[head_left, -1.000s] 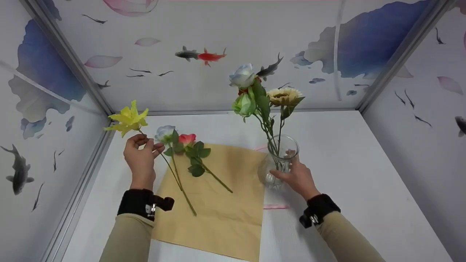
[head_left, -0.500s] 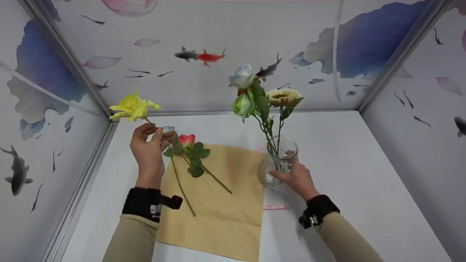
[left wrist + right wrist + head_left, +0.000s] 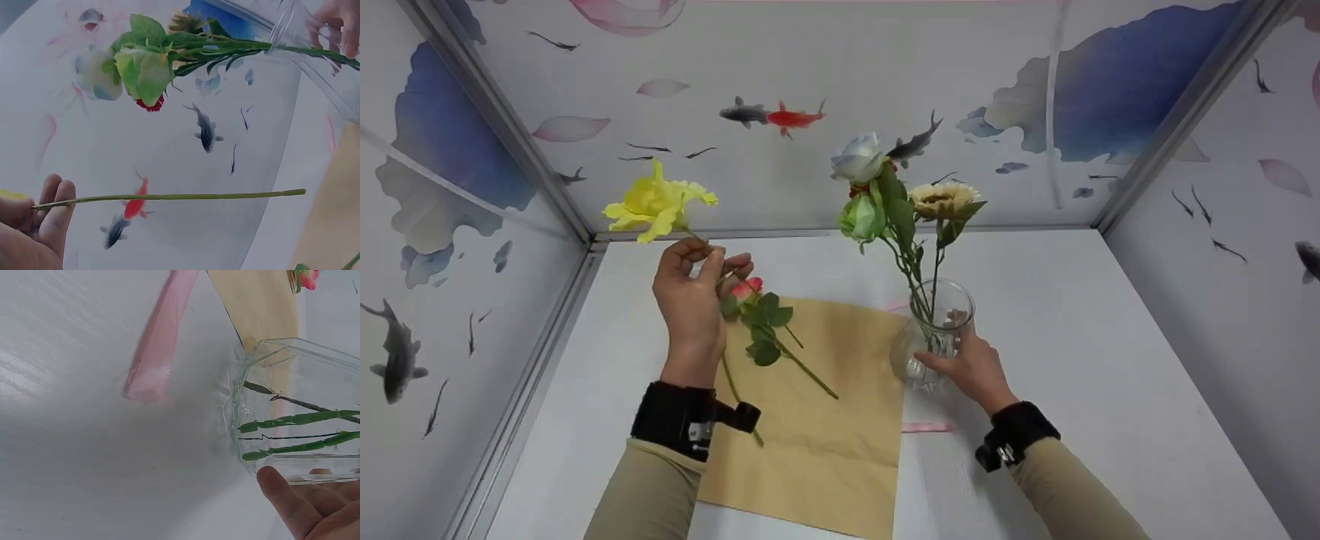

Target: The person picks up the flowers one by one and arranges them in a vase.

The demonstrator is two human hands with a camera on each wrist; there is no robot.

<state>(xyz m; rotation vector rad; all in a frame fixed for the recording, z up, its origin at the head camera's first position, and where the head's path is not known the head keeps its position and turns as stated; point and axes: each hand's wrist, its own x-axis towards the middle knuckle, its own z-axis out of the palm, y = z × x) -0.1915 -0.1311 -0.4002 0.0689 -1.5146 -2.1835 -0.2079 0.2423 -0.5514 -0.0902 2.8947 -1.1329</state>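
Note:
My left hand (image 3: 694, 307) pinches a yellow artificial flower (image 3: 658, 199) by its thin stem, high at the left. Its bare green stem (image 3: 185, 197) extends from the fingers toward the vase side in the left wrist view. On the right, my right hand (image 3: 975, 367) grips the side of a clear glass vase (image 3: 913, 360), thumb and fingers around its lower body. Standing in the vase are a pale blue-white rose (image 3: 857, 159), a green rose (image 3: 862, 216) and a cream sunflower (image 3: 946, 201). Their green stem ends (image 3: 304, 419) show through the glass in the right wrist view.
Brown wrapping paper (image 3: 825, 457) lies on the white table (image 3: 1080, 345), left of the vase. A pink-red rose (image 3: 748, 288) rests on it. Beside that rose, another stem (image 3: 731, 382) is partly covered by my left arm. Pink ribbon (image 3: 157, 349) passes near the vase. Printed walls surround the table.
My left hand has moved right and upward with the yellow flower, lifting it away from the paper and now covering the pale blue flower lying there. The right hand and vase stay put.

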